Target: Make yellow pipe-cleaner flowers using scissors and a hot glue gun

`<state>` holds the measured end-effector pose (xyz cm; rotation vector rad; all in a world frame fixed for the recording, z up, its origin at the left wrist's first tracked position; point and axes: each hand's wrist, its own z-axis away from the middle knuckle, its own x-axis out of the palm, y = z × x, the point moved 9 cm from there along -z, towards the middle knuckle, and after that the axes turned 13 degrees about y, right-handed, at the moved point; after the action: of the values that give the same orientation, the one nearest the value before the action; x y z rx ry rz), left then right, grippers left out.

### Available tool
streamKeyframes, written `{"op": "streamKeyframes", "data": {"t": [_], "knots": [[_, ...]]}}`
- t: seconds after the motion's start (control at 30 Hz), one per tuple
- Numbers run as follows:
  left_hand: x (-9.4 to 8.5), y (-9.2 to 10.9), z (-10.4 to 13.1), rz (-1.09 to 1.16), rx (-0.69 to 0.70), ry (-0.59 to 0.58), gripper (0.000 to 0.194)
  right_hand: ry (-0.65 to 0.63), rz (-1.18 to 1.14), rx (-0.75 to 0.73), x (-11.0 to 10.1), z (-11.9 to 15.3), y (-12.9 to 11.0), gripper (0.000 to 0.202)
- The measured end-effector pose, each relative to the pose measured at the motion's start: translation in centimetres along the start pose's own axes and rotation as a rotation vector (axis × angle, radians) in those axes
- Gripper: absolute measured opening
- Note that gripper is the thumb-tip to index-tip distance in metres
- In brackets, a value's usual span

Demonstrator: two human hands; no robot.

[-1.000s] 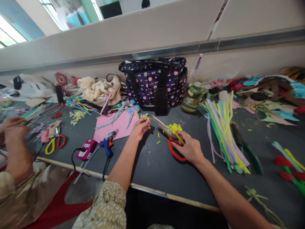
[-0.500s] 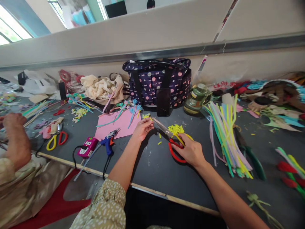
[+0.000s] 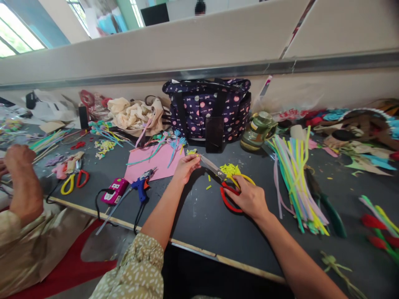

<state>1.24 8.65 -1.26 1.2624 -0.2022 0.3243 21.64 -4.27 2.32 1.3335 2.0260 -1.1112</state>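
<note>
- left hand: thumb and fingertips pinched together, no real gap, on a tiny yellow piece; mostly hidden, can't tell its length.
- right hand: fingers curled round the handles of the scissors; blades look nearly together, tips right by the left fingertips. can't tell if they touch the piece.
- done, judging by what lies there: a heap of yellow bits just beyond the scissors, plus loose yellow bits left of it; looks like a good batch cut.
- left: piece in the left hand looks unfinished; bundle of long strips on the right, yellow among them, lies full length. no count possible.
- near side: table edge runs below both forearms; dark tabletop shows between them, seems the easiest room for moving.
- far side: phone stands against the bag, limits reach past the heap.
- left side: glue gun and pink sheet near the left forearm, tight.
- right side: gap between right hand and bundle, modest; elbow swing looks okay.
</note>
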Motion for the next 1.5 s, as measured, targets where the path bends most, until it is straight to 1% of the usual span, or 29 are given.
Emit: {"op": "streamKeyframes", "data": {"t": [0.07, 0.2, 0.33, 0.6, 0.97, 1.33, 1.5], "knots": [[-0.09, 0.00, -0.03, 0.016, -0.005, 0.004, 0.029, 0.007, -0.018, 0.014, -0.12, 0.01, 0.05, 0.044], [0.12, 0.15, 0.06, 0.049, -0.007, -0.026, 0.029, 0.042, -0.049, 0.034, -0.49, -0.02, 0.09, 0.044], [0.09, -0.06, -0.06, 0.061, -0.018, -0.020, 0.031, 0.053, -0.059, -0.004, -0.43, -0.02, -0.22, 0.042], [0.08, -0.05, 0.00, 0.043, 0.005, -0.006, 0.029, 0.074, -0.058, -0.050, -0.63, -0.05, -0.59, 0.041], [0.18, 0.00, 0.25, 0.011, -0.007, 0.002, 0.031, 0.047, -0.095, -0.038, -0.19, 0.17, -0.15, 0.041], [0.16, -0.15, 0.03, 0.012, 0.005, -0.030, 0.030, 0.043, -0.108, -0.018, 0.07, 0.34, 0.13, 0.040], [0.08, -0.14, 0.08, 0.000, -0.004, -0.021, 0.031, 0.035, -0.101, -0.025, 0.09, 0.34, 0.09, 0.038]]}}
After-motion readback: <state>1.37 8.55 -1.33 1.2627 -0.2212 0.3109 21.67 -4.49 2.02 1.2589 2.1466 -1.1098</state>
